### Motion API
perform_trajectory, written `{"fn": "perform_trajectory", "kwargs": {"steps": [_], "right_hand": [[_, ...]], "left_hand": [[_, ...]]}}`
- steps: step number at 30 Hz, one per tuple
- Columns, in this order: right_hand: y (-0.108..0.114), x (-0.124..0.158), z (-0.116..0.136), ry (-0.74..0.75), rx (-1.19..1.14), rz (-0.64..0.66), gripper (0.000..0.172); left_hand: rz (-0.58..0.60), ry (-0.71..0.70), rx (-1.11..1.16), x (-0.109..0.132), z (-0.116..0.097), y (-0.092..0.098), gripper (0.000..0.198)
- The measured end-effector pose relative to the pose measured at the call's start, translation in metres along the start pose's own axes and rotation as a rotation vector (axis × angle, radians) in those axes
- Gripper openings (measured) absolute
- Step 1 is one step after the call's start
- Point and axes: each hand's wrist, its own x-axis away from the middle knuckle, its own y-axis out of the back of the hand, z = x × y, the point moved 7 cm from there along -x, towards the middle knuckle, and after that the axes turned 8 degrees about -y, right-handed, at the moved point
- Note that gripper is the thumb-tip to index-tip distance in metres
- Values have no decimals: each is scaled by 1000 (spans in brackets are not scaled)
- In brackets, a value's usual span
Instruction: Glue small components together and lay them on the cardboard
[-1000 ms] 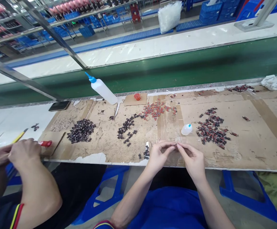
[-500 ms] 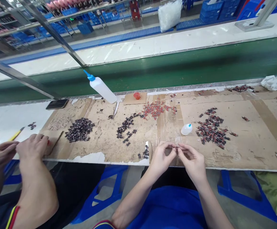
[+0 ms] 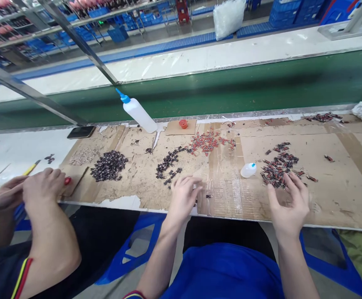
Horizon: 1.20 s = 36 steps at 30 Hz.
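Note:
My left hand [image 3: 182, 195] is over the cardboard near its front edge, fingers bent and thumb apart, with nothing visible in it. Just beyond it lie small black parts [image 3: 168, 162], and one black piece [image 3: 208, 196] is to its right. My right hand [image 3: 291, 201] reaches to the near side of a pile of red-and-black assembled pieces [image 3: 280, 164]. Its thumb and fingers are spread, the fingertips at the pile's edge. A small white bottle with a blue tip [image 3: 248, 170] lies between my hands. Farther back is a pile of red parts [image 3: 204, 142].
A large white bottle with a blue nozzle [image 3: 139, 115] leans at the back. A red cup [image 3: 183, 123] stands on a cardboard piece. To the left are a black pile [image 3: 109, 165], a phone [image 3: 81, 132] and a co-worker's hands [image 3: 42, 187]. A green ledge [image 3: 199, 97] borders the table.
My hands have parted from their pinch together: the left moved left, the right moved right to the red-and-black pile. A black piece now shows on the cardboard between them. The view has shifted slightly.

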Motion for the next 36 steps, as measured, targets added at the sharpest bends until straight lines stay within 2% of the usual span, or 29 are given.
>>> {"fn": "perform_trajectory", "kwargs": {"steps": [3, 5, 8, 10, 15, 19, 23, 27, 32, 36], "right_hand": [[-21, -2, 14, 165, 95, 47, 53], [-38, -1, 18, 195, 126, 109, 58], [-57, 0, 20, 171, 148, 175, 51], [-61, -1, 20, 141, 128, 194, 43], [-58, 4, 15, -10, -68, 280, 35], [-54, 18, 3, -215, -235, 323, 40], [-39, 19, 4, -244, -312, 228, 36], [-28, 11, -3, -338, -422, 151, 36], [-30, 12, -17, -511, -599, 143, 33], [-39, 16, -19, -601, -646, 172, 31]], "left_hand": [[88, -52, -108, 10, -3, -5, 15], [106, -105, -137, 16, -11, -13, 17], [94, -165, -168, 19, -21, -25, 18], [101, -204, -183, 18, -25, -30, 20], [138, -255, -178, 12, -29, -30, 29], [164, -175, -40, 2, -33, -28, 28], [134, -31, 136, -9, -40, -38, 23], [48, 77, 155, -14, -39, -54, 14], [-35, 40, 30, -10, -36, -53, 3], [17, -50, 49, -4, -36, -51, 14]]}}
